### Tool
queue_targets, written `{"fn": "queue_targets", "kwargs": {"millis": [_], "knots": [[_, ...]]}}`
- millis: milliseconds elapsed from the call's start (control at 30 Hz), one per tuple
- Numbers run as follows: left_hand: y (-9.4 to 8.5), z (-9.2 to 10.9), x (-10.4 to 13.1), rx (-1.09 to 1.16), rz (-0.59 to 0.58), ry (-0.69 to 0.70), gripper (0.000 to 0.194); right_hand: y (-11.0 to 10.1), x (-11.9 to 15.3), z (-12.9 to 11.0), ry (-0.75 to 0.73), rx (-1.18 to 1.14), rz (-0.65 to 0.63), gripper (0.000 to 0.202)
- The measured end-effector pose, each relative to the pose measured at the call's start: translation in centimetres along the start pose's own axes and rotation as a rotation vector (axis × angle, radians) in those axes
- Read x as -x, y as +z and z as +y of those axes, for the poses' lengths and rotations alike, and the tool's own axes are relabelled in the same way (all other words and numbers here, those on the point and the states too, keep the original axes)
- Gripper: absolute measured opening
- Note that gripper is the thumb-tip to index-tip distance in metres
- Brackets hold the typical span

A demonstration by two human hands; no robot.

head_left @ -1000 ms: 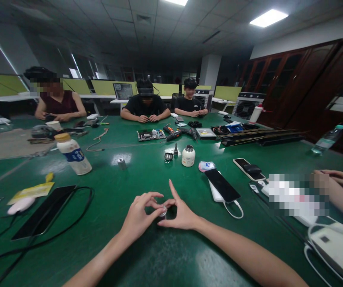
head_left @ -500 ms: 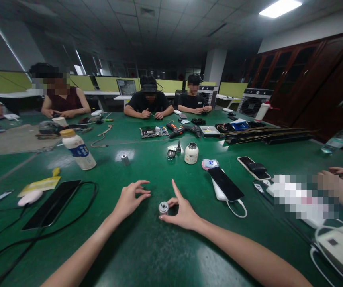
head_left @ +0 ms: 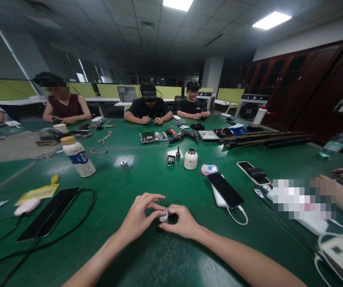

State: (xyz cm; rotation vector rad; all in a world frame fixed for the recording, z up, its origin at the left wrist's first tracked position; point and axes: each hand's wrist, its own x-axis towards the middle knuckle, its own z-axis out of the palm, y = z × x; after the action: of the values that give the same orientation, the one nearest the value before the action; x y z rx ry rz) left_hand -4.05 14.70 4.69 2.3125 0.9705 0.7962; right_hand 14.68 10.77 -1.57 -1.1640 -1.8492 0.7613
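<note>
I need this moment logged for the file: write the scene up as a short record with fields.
Left hand: thumb and fingers gripping the top of a small metal cylinder
Right hand: thumb and finger gripping the same cylinder's side
Surface: green table
Beyond the hands: second metal cylinder, white open-mouthed jar, circuit board
Left side: bottle with a blue label, flat black device
Right side: black-screened phone lying partly over a white block

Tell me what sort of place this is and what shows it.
Probably an open-plan office doubling as an electronics workspace: yellow-green partitions stand in the background, and a circuit board lies on the green table.
</note>
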Motion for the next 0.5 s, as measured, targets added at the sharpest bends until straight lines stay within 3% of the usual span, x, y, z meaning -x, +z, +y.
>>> {"fn": "queue_targets", "kwargs": {"millis": [267, 500], "knots": [[-0.49, 0.35, -0.11, 0.044, 0.020, -0.025, 0.033, -0.05, -0.10, 0.02, 0.018, 0.016, -0.006, 0.025], [-0.16, 0.41, 0.21, 0.036, -0.098, -0.004, 0.033, -0.08, 0.01, -0.26, 0.012, -0.022, 0.008, 0.020]]}}
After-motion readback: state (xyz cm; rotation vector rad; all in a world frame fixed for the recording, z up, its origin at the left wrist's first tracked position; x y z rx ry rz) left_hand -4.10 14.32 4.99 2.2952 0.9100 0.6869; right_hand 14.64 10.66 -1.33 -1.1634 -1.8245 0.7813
